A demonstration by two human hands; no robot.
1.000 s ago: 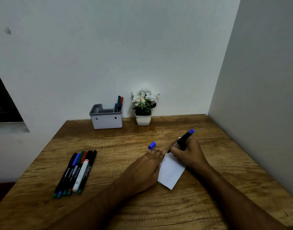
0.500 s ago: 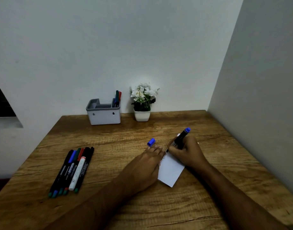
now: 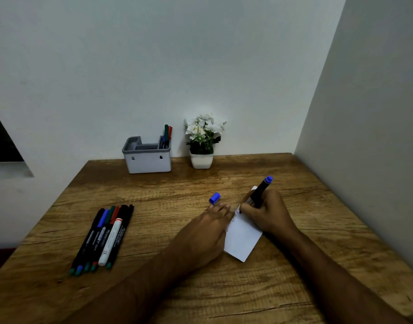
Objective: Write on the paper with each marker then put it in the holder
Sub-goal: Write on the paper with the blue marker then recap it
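The wooden table (image 3: 154,288) carries everything, pushed into a corner of two walls. At its far edge stands the grey holder (image 3: 147,157), with a few markers already upright in its right-hand compartment, likely the ones finished with; a small potted plant (image 3: 202,142) sits just beside it. On the near left lies a row of markers (image 3: 102,237), side by side and well apart from the writing spot, apparently waiting their turn.

The left hand (image 3: 205,232) lies flat with its fingers straight, pressing the left edge of the paper (image 3: 242,239), probably to stop it sliding under the pen. The right hand (image 3: 268,213) is curled round the blue marker (image 3: 261,191), tilted with its tip down on the paper's upper part, where faint marks show. The blue cap (image 3: 214,198) seems caught at the left fingertips, though whether held or merely touching I cannot tell; there it is ready for recapping.
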